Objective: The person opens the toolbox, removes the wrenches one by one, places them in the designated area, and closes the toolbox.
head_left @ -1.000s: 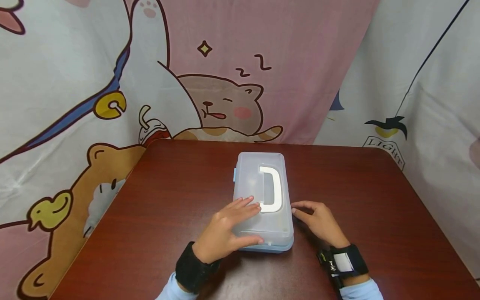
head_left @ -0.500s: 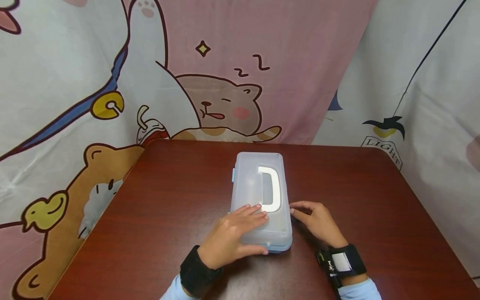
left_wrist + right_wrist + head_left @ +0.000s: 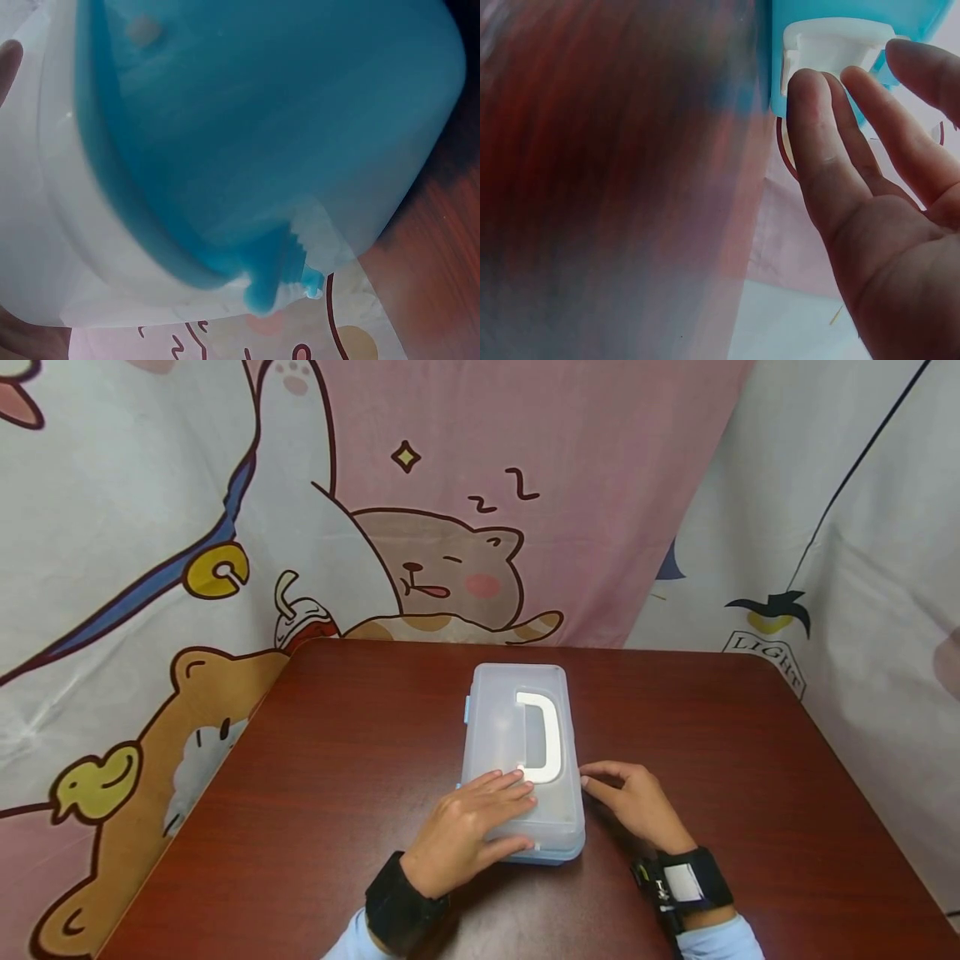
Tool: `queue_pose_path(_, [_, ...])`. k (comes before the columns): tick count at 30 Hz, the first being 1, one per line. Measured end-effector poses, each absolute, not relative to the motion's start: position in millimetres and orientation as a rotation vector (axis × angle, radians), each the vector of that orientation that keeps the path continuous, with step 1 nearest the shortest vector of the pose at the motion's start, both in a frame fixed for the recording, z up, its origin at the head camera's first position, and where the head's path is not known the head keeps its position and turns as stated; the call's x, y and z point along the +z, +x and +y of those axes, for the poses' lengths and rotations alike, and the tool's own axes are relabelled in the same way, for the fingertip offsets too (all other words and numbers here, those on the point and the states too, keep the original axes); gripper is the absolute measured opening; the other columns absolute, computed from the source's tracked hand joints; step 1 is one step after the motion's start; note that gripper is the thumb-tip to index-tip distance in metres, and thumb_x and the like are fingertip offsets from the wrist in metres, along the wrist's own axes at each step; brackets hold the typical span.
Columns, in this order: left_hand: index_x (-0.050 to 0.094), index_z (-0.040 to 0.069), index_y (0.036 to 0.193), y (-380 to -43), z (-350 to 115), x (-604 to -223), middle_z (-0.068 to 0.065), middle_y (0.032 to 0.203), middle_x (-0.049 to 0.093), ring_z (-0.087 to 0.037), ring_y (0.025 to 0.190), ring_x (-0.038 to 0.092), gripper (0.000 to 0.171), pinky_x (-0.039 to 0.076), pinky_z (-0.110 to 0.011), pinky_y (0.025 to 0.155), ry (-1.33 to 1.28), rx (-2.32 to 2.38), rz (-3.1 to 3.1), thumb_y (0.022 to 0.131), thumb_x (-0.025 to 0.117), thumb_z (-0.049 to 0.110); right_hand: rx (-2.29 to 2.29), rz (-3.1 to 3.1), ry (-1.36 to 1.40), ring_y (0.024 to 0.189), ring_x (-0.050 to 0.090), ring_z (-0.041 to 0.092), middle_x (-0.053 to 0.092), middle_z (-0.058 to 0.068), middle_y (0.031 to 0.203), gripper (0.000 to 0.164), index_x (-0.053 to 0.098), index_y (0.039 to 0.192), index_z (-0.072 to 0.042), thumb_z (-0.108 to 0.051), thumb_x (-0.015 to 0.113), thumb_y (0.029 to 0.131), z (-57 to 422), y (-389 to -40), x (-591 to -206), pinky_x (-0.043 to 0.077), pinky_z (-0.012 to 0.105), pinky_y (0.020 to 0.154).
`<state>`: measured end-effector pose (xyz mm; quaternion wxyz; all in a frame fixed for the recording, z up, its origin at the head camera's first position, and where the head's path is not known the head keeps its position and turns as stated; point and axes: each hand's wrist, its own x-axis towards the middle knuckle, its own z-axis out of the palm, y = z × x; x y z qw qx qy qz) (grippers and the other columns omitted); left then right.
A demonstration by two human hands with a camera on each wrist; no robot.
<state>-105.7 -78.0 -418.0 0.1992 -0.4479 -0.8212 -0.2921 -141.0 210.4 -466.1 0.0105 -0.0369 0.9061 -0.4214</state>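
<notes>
A plastic storage box [image 3: 491, 727] with a translucent lid, blue base and white carry handle [image 3: 552, 739] lies lengthwise on the table, its lid down. My left hand [image 3: 468, 835] rests on the lid's near left part, fingers extended towards the handle's near end and thumb at the front edge. In the left wrist view the blue base [image 3: 285, 112] fills most of the picture, a blue hinge [image 3: 277, 274] below it. On the other side, my right hand [image 3: 637, 802] has its fingertips right at the box's right wall. The right wrist view shows those fingers by a white latch [image 3: 840, 30].
The box stands on a dark red-brown wooden table [image 3: 360, 718]. Behind and to the left hangs a cloth [image 3: 585, 485] with cartoon animals, meeting the table's far edge. Both wrists wear black straps [image 3: 401, 902].
My left hand has slid slightly right across the lid, and its thumb has lifted a little at the front edge. My right hand stays by the box's right side.
</notes>
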Motion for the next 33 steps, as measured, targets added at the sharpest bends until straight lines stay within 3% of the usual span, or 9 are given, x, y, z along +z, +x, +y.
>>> queue_pose_path(16, [0.08,0.009,0.113,-108.7,-77.7,-420.6,-0.003,0.122,0.075,-0.018,0.126,0.065,0.038,0.044,-0.033,0.113,-1.267,-0.78,-2.21,0.082,0.089,0.029,-1.33,2.813,-0.111,0.115,0.067,0.029,0.075,0.006,0.117,0.022,0.079,0.115,-0.013,-0.026,0.074,0.098,211.1,-141.6,-465.6,0.052,0.059,0.098])
queue_pose_path(33, [0.08,0.007,0.111,-110.7,-80.4,-421.5,-0.006,0.119,0.076,-0.019,0.119,0.069,0.038,0.052,-0.037,0.105,-1.289,-0.761,-2.081,0.08,0.09,0.028,-1.323,2.818,-0.115,0.117,0.067,0.03,0.075,0.006,0.117,0.023,0.079,0.115,-0.013,-0.026,0.074,0.097,211.0,-141.5,-466.4,0.05,0.06,0.1])
